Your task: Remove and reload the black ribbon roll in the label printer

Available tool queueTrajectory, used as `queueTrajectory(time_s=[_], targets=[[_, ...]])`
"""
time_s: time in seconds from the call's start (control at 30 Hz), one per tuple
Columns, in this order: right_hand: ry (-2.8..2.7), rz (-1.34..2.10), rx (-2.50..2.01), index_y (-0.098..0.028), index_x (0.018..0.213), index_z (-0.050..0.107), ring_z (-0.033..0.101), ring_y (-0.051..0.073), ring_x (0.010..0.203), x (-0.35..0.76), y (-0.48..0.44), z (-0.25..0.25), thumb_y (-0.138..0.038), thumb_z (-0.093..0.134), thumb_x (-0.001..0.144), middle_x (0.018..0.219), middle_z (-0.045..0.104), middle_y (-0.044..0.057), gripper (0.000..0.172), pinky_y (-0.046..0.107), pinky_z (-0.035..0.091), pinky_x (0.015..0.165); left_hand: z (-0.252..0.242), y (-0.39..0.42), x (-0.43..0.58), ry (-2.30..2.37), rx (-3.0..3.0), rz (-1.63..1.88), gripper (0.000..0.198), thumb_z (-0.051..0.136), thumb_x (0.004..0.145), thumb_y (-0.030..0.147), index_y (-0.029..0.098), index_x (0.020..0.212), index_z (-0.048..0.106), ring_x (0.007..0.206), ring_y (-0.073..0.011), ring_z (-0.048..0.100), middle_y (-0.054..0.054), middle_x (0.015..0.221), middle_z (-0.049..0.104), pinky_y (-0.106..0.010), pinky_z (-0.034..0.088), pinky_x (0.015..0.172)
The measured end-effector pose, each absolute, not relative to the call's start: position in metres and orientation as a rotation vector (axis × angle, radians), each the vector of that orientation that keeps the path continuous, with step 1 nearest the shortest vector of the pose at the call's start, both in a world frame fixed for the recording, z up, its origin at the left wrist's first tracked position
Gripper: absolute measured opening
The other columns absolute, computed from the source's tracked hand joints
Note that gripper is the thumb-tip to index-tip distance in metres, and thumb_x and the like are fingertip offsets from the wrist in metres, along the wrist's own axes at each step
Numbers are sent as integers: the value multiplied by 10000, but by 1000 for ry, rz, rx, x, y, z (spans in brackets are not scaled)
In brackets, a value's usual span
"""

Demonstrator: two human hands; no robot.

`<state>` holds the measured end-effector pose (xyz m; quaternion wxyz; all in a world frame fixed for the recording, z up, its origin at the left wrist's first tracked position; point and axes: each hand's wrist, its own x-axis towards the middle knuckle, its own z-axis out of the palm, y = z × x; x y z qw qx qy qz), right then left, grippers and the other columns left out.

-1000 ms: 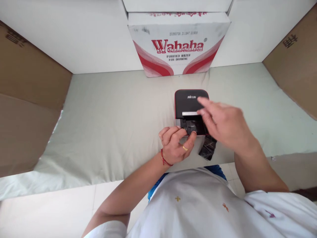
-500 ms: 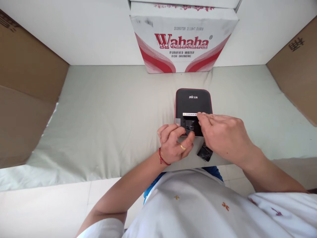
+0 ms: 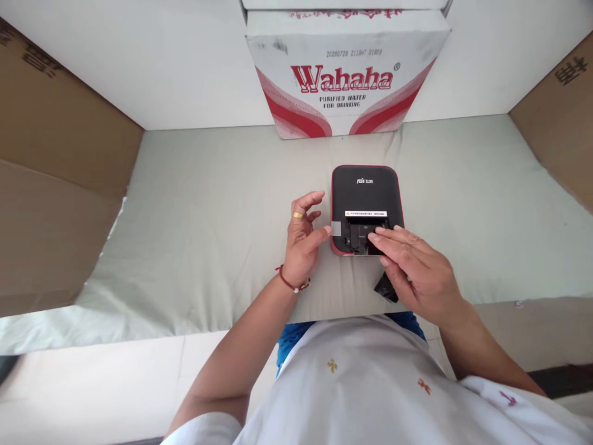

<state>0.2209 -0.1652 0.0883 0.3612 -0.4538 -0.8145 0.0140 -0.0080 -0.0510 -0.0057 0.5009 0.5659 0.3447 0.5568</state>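
A black box-shaped device (image 3: 365, 198) with red trim lies on the cloth; it looks like a compact receipt printer. A white warning strip (image 3: 365, 214) crosses it above a dark recess at its front. My right hand (image 3: 419, 269) rests with stretched fingertips on the glossy black part (image 3: 361, 237) at that recess. To the left of the device is my left hand (image 3: 304, 238), holding nothing. Its thumb tip is by a grey tape tab (image 3: 336, 228) on the device's side, the other fingers loosely bent and apart. A crumpled black piece (image 3: 385, 289) lies partly under my right hand.
A white and red water carton (image 3: 343, 111) stands behind the device against the white wall. Brown cardboard boxes flank the table, one on the left (image 3: 60, 235) and one on the right (image 3: 556, 117). Pale green cloth (image 3: 222, 216) covers the table, whose front edge is close to my body.
My left hand has come off the device's front and moved to its left side, its fingers opening. My right fingers have slid down from the white strip onto the glossy black part.
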Motion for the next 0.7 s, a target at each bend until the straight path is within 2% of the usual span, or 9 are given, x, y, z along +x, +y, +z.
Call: queueTrajectory(time_s=[0.1, 0.2, 0.3, 0.43, 0.57, 0.7], targets=[[-2101, 37, -1143, -194, 1619, 649, 802, 271, 1420, 223, -166, 84, 10, 659, 1076, 1413, 878, 142, 580, 522, 631, 1282, -12, -45, -4, 728, 1249, 1318, 774, 967, 801, 675, 452, 1477, 663, 1639, -359, 498, -18, 1679, 598, -494, 449, 1277], [-2090, 45, -1127, -195, 1583, 670, 810, 271, 1407, 222, -164, 83, 11, 654, 1076, 1411, 879, 143, 548, 528, 641, 1270, -14, -39, 0, 707, 1176, 1295, 879, 1011, 732, 708, 448, 1492, 653, 1721, -398, 427, -26, 1732, 564, -549, 372, 1378], [-2064, 60, -1133, -184, 1533, 699, 814, 266, 1399, 221, -163, 81, 19, 651, 1070, 1391, 886, 143, 507, 510, 639, 1271, -13, -32, 2, 694, 1121, 1260, 949, 1020, 731, 711, 477, 1546, 592, 1771, -405, 375, -21, 1771, 536, -586, 291, 1452], [-2043, 89, -1128, -195, 1481, 732, 832, 266, 1360, 222, -160, 83, -2, 657, 1076, 1357, 898, 128, 455, 502, 656, 1245, -14, -27, 1, 632, 1135, 1191, 1035, 1033, 753, 675, 529, 1620, 488, 1828, -377, 279, 8, 1838, 469, -573, 190, 1512], [-2035, 90, -1097, -192, 1339, 784, 881, 259, 1195, 222, -150, 92, -21, 671, 1080, 1176, 928, 96, 330, 475, 695, 1167, -16, -29, 2, 615, 1109, 1158, 1096, 1050, 736, 659, 532, 1643, 449, 1874, -375, 166, 8, 1910, 373, -590, 138, 1534], [-2082, 88, -1143, -212, 1184, 810, 870, 228, 945, 220, -138, 110, -101, 678, 1115, 998, 913, 49, 186, 385, 719, 943, -22, -30, 4, 580, 1127, 1161, 1071, 1021, 771, 645, 543, 1654, 423, 1887, -354, 117, 34, 1933, 325, -590, 98, 1542]])
